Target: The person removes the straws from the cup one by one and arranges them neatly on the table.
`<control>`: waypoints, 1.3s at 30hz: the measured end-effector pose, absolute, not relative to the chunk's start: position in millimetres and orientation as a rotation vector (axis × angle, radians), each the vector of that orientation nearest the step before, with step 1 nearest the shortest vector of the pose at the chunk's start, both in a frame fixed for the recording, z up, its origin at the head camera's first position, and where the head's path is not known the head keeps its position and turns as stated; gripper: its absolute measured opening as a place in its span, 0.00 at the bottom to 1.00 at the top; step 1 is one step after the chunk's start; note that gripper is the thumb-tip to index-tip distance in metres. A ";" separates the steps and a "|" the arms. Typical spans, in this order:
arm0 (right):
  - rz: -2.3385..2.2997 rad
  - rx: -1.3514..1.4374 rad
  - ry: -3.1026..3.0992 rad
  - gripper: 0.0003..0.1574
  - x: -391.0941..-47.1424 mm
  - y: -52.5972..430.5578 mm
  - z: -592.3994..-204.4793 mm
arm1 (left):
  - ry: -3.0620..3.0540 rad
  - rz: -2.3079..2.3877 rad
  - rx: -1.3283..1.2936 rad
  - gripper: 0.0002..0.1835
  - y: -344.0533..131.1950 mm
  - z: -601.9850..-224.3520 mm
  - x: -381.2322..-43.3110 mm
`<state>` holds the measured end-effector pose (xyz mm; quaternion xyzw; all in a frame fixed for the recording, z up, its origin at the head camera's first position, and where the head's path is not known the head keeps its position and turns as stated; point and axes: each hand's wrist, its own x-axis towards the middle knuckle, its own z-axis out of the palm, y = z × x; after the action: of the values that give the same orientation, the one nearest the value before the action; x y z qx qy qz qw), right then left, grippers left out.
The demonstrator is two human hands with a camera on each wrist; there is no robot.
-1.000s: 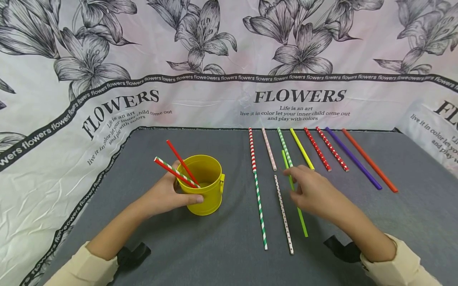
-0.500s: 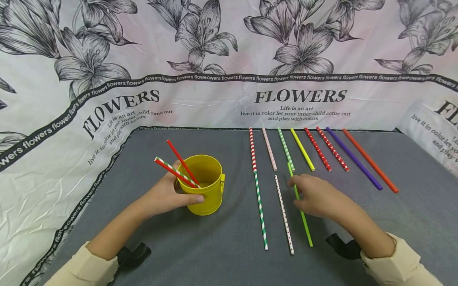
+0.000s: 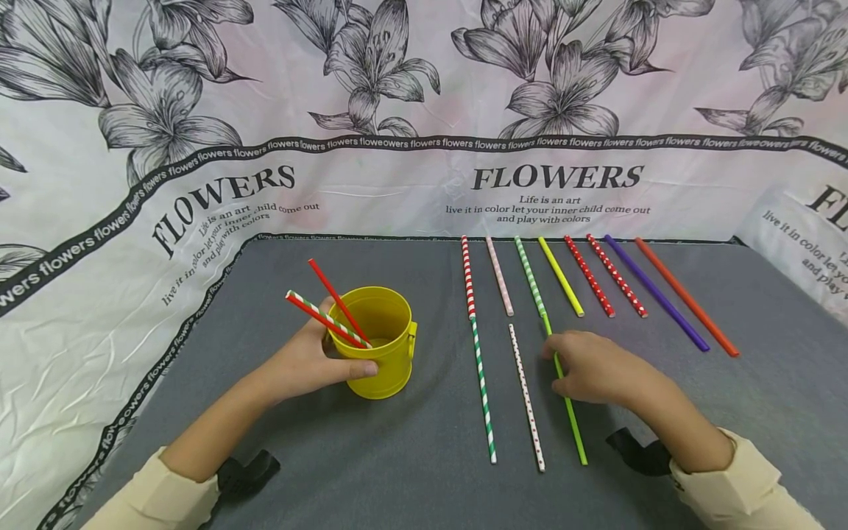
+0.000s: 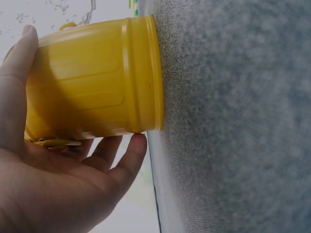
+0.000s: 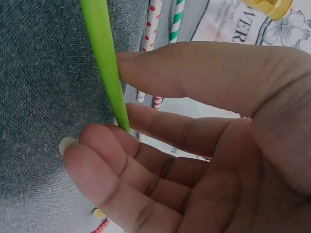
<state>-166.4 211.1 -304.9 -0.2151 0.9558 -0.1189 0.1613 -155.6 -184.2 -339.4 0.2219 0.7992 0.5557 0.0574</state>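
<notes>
A small yellow bucket [image 3: 377, 361] stands upright on the dark grey table, left of centre. My left hand [image 3: 324, 357] grips its left side, the thumb [image 4: 19, 73] across the front and the other fingers curled round behind. Two paper straws [image 3: 329, 319], one plain red and one striped red, green and white, lean inside it. With thumb and fingertips my right hand [image 3: 592, 368] pinches a lime green straw [image 3: 573, 419], which lies end to end with a mint striped straw [image 3: 530, 276]. In the right wrist view the green straw [image 5: 104, 53] passes between thumb and index finger.
Left of my right hand lie a green striped straw [image 3: 483, 397] and a dotted white straw [image 3: 527, 401]. Behind them, a row runs from a red striped straw [image 3: 467, 276] past a yellow straw [image 3: 560, 276] to a purple straw [image 3: 656, 293] and an orange straw [image 3: 687, 297].
My right hand has drawn the lime green straw toward me and slightly right; it overlapped the mint striped straw earlier and now continues from its near end. The left hand and bucket have stayed put.
</notes>
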 end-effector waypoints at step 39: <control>-0.246 -0.648 2.722 0.16 -166.4 210.9 -303.7 | 2.526 1.577 0.501 0.42 -184.3 -335.8 -154.4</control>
<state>-166.4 210.9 -303.7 -0.2275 0.9557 -0.0863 0.1657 -154.4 -184.3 -335.8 0.1656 0.8350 0.5212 0.0608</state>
